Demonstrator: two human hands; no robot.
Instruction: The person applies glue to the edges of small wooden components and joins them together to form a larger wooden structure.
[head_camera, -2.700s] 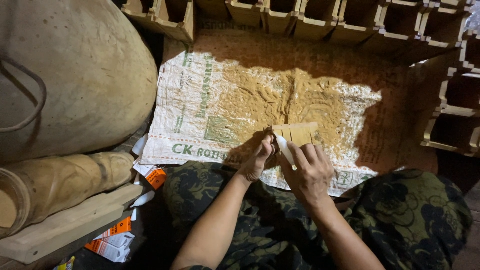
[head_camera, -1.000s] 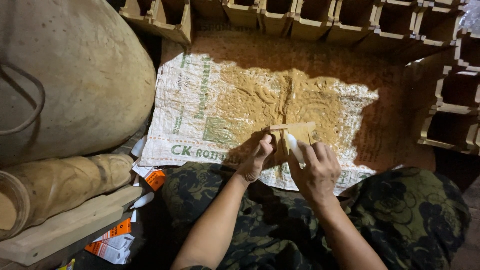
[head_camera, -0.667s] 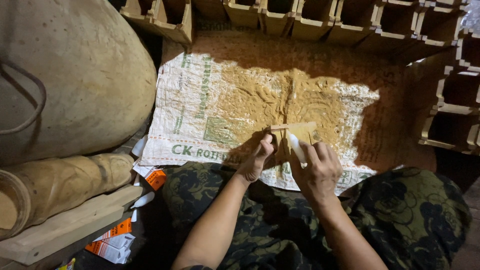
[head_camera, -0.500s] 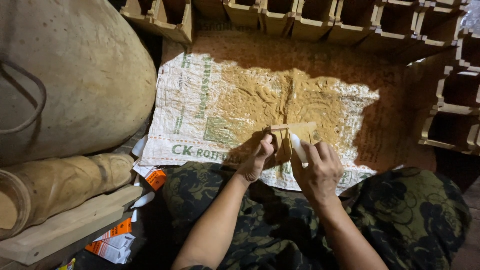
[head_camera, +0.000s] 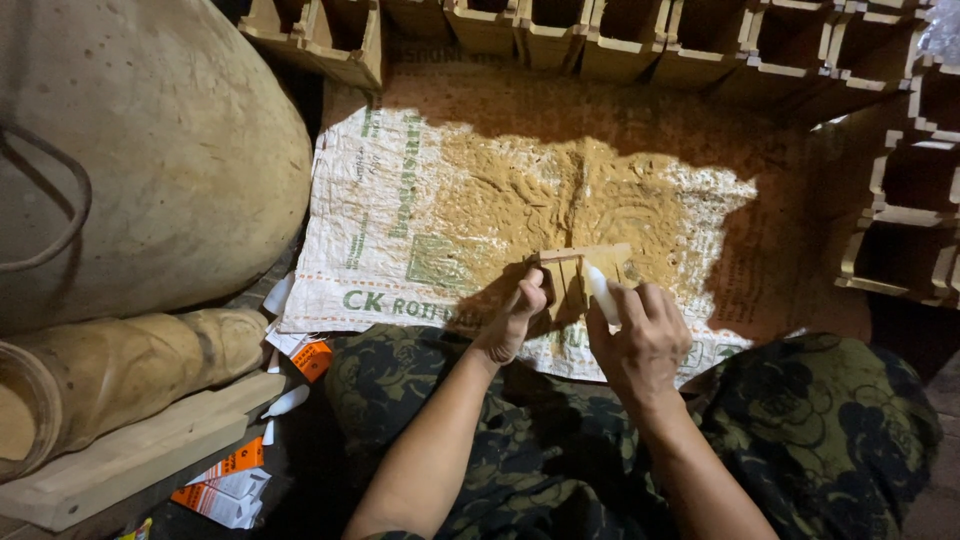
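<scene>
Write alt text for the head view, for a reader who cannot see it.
A seated person's left hand steadies a small wooden frame while the right hand holds a white glue bottle against it, above a sawdust-strewn woven sack. Open wooden boxes line the far edge; a large rounded clay-coloured form sits at left.

The right hand (head_camera: 640, 340) hides most of the white tube (head_camera: 601, 291).

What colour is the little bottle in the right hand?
White. The small bottle in the right hand shows in the head view.
</scene>
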